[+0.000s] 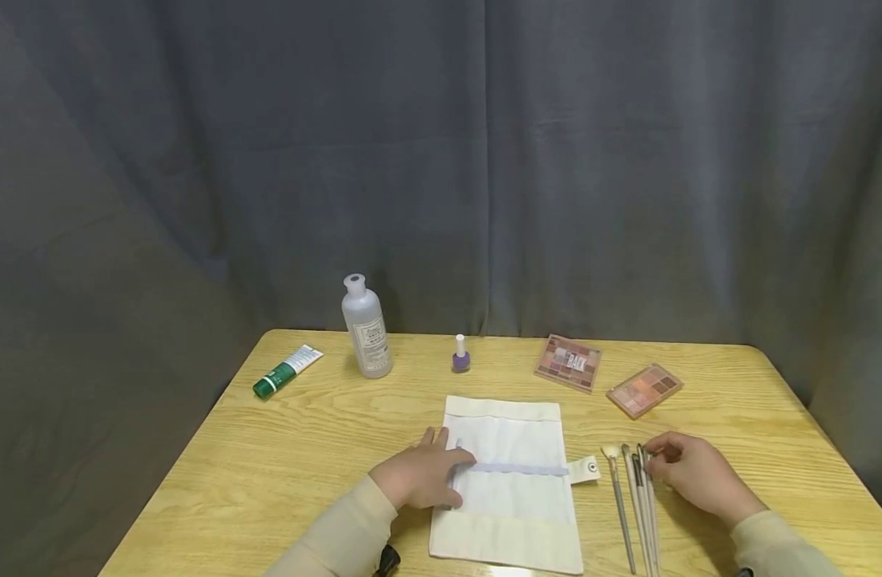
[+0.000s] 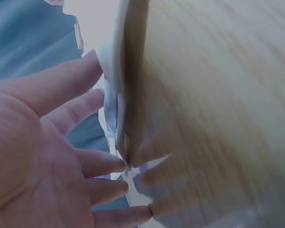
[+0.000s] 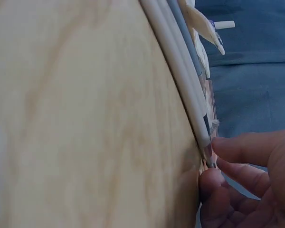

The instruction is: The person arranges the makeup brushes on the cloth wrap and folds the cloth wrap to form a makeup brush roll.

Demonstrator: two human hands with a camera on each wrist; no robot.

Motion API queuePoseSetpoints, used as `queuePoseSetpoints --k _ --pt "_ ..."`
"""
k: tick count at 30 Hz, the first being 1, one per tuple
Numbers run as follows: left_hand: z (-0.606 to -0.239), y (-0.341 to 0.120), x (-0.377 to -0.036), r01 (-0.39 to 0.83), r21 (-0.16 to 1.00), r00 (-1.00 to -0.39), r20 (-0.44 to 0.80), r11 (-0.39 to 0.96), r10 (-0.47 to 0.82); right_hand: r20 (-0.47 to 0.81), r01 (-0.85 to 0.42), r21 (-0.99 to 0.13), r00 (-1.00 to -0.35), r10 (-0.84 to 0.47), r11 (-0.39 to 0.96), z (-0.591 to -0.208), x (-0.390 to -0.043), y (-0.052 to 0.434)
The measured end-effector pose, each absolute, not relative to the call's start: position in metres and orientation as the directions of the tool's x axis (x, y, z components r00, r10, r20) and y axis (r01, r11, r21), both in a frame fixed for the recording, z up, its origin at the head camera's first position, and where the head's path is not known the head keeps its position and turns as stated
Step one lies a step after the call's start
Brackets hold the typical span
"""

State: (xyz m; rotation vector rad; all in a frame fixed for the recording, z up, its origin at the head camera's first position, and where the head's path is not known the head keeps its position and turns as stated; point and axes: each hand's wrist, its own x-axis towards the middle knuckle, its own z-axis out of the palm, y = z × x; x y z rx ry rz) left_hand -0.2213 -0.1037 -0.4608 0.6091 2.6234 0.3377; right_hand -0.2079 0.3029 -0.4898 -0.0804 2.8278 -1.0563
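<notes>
Nearest the camera, a cream fabric brush roll (image 1: 511, 481) lies unrolled and flat on the wooden table (image 1: 267, 481), its snap tab (image 1: 585, 470) pointing toward the brushes. Left hand (image 1: 422, 477) rests on the roll's left edge with fingers (image 2: 97, 164) straight and spread, pressing the cloth beside the lavender elastic band (image 1: 520, 469); it grips nothing. Right of the roll, 4 makeup brushes (image 1: 637, 513) lie side by side, touching one another. Right hand (image 1: 693, 473) sits at their upper ends, fingertips (image 3: 237, 147) and thumb pinching the ferrule of the rightmost brush (image 3: 190, 90). Both hands are well apart. Along the far edge, left to right: green tube (image 1: 287, 371), clear bottle (image 1: 366, 327), purple nail polish (image 1: 461, 353), 2 eyeshadow palettes (image 1: 569, 362).
</notes>
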Motion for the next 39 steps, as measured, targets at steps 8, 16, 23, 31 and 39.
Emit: queuePoseSetpoints --k 8,16,23,31,39 --pt "-0.462 -0.103 -0.22 0.402 0.315 -0.813 -0.309 0.86 0.493 -0.099 -0.034 -0.617 -0.988 -0.12 0.786 -0.486 -0.21 0.296" --pt "-0.463 -0.099 -0.222 0.408 0.318 -0.801 -0.324 0.856 0.503 -0.173 0.038 -0.674 -0.979 -0.107 0.737 -0.485 -0.209 0.291" --pt "-0.459 -0.098 -0.223 0.395 0.358 -0.785 -0.347 0.846 0.513 -0.14 -0.015 -0.578 -0.983 -0.117 0.816 -0.483 -0.21 0.292" --pt "-0.456 -0.099 -0.224 0.4 0.378 -0.774 -0.348 0.835 0.529 -0.14 -0.005 -0.568 -0.985 -0.103 0.823 -0.481 -0.208 0.289" --pt "-0.456 -0.098 -0.225 0.406 0.365 -0.773 -0.351 0.838 0.527 -0.177 0.041 -0.602 -0.981 -0.083 0.797 -0.483 -0.212 0.286"
